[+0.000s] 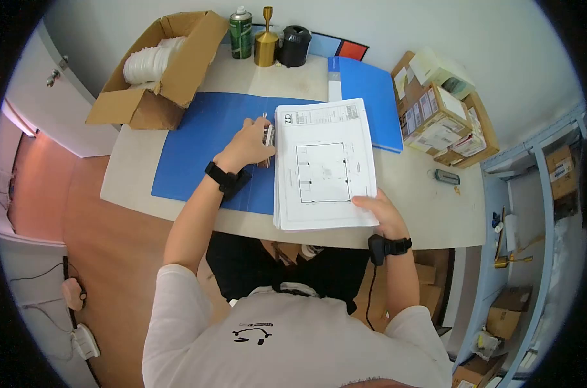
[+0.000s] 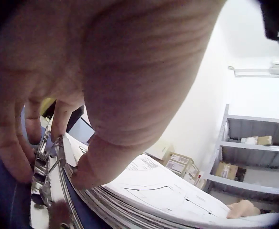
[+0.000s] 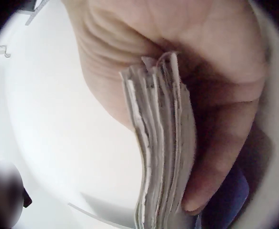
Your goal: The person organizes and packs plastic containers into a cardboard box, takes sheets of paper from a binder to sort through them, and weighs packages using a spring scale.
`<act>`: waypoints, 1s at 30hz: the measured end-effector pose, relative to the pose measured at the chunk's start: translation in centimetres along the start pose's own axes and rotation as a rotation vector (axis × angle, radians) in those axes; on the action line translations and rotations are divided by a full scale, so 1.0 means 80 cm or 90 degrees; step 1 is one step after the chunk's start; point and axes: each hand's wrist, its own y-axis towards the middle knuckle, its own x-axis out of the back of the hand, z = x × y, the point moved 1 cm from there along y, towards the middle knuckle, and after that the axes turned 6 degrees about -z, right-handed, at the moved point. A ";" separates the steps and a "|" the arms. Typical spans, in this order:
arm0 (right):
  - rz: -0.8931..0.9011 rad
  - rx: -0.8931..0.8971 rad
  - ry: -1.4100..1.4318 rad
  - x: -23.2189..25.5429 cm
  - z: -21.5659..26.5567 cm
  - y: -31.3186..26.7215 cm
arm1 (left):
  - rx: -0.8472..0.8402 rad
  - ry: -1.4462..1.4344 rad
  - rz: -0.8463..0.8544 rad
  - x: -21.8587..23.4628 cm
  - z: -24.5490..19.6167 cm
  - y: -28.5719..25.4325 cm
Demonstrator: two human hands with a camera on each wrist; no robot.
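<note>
A thick stack of printed sheets [image 1: 325,132], with a floor-plan drawing on top, lies over the right part of an opened blue folder [image 1: 196,139]. My right hand [image 1: 387,212] grips the stack's lower right corner, thumb on the top sheet and fingers beneath; the layered page edges [image 3: 161,138] show in the right wrist view. Along the stack's left edge, my left hand [image 1: 249,143] holds the folder's metal binding clip [image 2: 40,179], its thumb on the paper side and the other fingers across the metal. Part of the clip is hidden by the fingers.
Behind the folder stand a carton of white rolls [image 1: 177,77], a green spray can [image 1: 241,35], a brass-coloured piece [image 1: 265,48] and a black container [image 1: 294,46]. A second blue folder [image 1: 371,97], small boxes [image 1: 439,116] and a small grey object [image 1: 446,176] lie right.
</note>
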 end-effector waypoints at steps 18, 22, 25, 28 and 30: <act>-0.059 0.073 -0.057 -0.044 -0.083 -0.108 | -0.111 0.049 0.009 0.002 -0.013 -0.101; -0.066 0.104 -0.113 -0.043 -0.093 -0.110 | -0.124 0.043 0.011 -0.001 -0.009 -0.102; -0.071 0.079 -0.186 -0.040 -0.092 -0.113 | -0.132 0.048 0.027 -0.004 -0.005 -0.098; -0.068 0.119 -0.191 -0.045 -0.085 -0.114 | -0.124 0.052 0.027 -0.009 -0.009 -0.098; -0.065 0.146 -0.183 -0.043 -0.090 -0.112 | -0.104 0.051 0.041 -0.006 -0.013 -0.098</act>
